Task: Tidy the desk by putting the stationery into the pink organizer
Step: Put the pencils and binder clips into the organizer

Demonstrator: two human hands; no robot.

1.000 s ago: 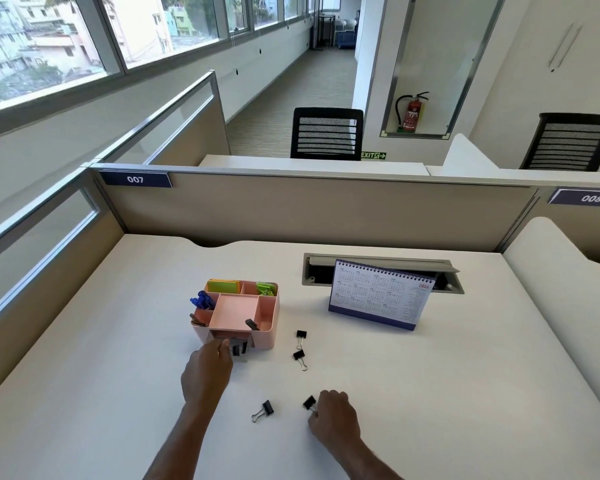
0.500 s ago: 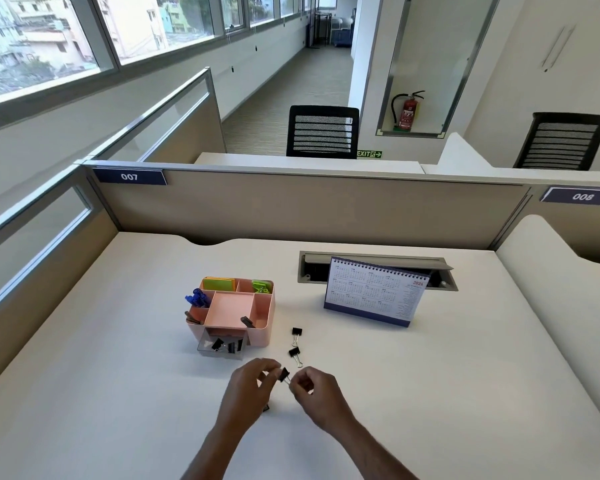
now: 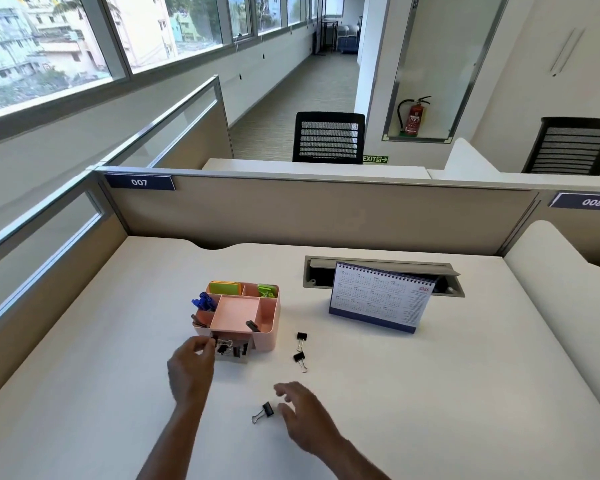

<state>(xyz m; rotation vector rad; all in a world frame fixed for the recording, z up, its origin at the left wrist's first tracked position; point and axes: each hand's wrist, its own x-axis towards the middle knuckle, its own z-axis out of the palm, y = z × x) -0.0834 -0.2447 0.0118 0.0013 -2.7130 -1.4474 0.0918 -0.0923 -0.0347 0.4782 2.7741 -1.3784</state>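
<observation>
The left hand has moved from the middle of the bench to the pink organizer – pinching a black clip over its drawer. The right hand, now spread, reaches for another clip – two more wait.

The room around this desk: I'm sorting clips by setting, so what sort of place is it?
Most likely an open-plan office. The desk sits inside partitions carrying numbered plates, 007 and 008, with mesh office chairs at the next row and a desk calendar.
</observation>
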